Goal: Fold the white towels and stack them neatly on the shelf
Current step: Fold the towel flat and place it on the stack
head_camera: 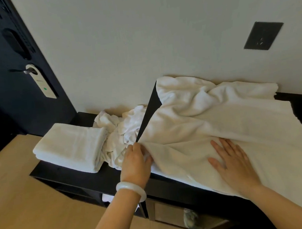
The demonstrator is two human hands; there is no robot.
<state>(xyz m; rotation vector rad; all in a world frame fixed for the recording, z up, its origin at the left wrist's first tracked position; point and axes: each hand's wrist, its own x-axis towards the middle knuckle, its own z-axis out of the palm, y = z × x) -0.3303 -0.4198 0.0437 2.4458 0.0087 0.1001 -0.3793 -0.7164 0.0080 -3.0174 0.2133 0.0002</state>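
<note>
A large white towel (pixel 212 119) lies spread and rumpled over the right part of a black shelf unit (pixel 74 176). My left hand (pixel 135 162), with a pale bangle on the wrist, pinches the towel's near left corner. My right hand (pixel 233 163) presses flat on the towel, fingers straight and spread. A stack of folded white towels (pixel 71 147) sits at the shelf's left end. Between that stack and the large towel lies a crumpled white heap of cloth (pixel 124 130).
A dark door (pixel 2 74) with a handle and a hanging card stands at the left. A pale wall with a black socket plate (pixel 263 35) rises behind the shelf. Light wooden floor (pixel 36 219) lies below, and shoes (pixel 190 220) show by the shelf's base.
</note>
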